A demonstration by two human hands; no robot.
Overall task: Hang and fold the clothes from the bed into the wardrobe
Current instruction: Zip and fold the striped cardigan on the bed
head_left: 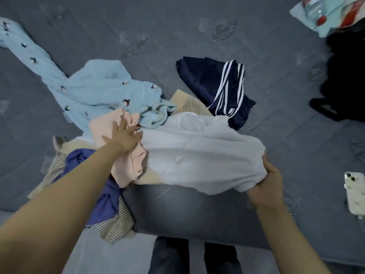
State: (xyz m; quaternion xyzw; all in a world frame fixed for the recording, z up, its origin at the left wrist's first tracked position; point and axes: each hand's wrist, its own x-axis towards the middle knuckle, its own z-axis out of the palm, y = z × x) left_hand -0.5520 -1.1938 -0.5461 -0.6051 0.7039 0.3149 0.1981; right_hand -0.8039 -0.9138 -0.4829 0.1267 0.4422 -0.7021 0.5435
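Right hand point(271, 180) gripping white garment point(197, 151), left hand point(126, 137) outstretched

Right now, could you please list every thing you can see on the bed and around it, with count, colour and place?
white garment: 1, white, centre, stretched between both hands
pink garment: 1, pale pink, under the left hand
light blue garment: 1, light blue with dark motifs, upper left
navy shorts: 1, navy with white stripes, upper centre
striped garment: 1, beige with dark stripes, lower left
purple garment: 1, purple, on the striped garment
phone: 1, white, right edge
bottle: 1, clear, red cap, top right
black item: 1, right, unclear
bed: 1, grey
left hand: at the white garment's edge
right hand: grips the white garment
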